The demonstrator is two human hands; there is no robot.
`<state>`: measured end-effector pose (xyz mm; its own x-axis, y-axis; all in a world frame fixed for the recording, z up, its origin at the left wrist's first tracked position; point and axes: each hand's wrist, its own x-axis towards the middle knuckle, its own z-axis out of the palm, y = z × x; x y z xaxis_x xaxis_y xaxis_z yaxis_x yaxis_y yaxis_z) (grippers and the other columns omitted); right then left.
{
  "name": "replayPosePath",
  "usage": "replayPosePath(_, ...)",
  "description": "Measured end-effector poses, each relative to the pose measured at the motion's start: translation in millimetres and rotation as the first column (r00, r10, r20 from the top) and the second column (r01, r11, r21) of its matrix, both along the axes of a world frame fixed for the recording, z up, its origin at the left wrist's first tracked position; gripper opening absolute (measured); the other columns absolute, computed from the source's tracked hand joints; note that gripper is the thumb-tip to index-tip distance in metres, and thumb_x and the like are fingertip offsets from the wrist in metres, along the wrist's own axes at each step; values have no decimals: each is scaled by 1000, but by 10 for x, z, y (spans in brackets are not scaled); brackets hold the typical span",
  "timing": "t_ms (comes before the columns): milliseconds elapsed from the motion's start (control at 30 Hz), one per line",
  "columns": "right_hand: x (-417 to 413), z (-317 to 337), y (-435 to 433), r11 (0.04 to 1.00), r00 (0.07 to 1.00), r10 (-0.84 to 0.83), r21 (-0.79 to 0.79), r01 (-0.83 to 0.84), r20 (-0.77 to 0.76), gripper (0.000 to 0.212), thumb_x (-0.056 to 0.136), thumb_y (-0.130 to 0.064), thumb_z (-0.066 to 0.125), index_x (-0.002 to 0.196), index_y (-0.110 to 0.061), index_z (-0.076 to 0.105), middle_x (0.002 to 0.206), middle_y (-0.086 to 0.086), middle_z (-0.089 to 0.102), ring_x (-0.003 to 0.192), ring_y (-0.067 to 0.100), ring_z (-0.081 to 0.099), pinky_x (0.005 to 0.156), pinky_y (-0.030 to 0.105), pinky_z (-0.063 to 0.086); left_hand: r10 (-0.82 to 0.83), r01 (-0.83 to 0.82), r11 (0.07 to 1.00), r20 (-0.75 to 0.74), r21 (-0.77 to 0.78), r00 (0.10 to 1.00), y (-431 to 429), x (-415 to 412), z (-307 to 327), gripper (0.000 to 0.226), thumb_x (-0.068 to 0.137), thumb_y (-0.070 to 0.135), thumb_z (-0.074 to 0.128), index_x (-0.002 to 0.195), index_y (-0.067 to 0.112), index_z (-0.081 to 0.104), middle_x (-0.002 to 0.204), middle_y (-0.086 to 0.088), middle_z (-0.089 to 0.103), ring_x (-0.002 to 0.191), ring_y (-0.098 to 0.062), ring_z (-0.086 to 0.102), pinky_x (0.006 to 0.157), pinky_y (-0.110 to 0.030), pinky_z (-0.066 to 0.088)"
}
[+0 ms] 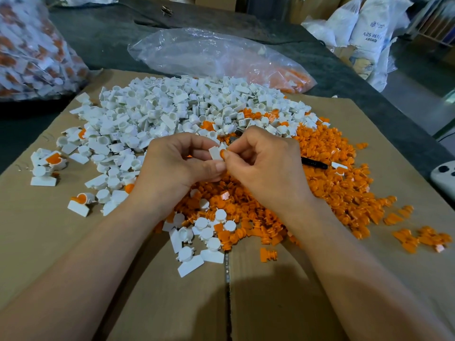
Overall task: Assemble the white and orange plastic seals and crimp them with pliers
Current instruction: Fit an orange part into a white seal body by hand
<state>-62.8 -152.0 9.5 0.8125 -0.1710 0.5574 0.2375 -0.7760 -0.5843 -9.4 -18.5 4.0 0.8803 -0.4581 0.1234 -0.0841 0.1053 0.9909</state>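
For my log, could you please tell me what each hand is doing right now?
Left hand: pinching the white seal body.
Right hand: pinching the orange insert.

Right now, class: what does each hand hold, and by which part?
Left hand pinches a white seal by its flat tab; right hand pinches an orange insert, its held part hidden.

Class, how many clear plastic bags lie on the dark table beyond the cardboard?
2. A full bag of white and orange pieces at far left; a flatter bag behind the white pile, orange pieces inside. Others may be out of frame.
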Motion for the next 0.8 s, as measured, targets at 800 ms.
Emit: replayPosePath(800,-10,8,-140,978,976,207,57,-203,-64,29,78,-8,68,107,-13,68,88,2,69,81,7,63,74,16,51,11,-14,999,-54,-40,998,31,7,28,21,69,-6,67,77,13,67,55,2,66,55,-14,67,55,-18,53)
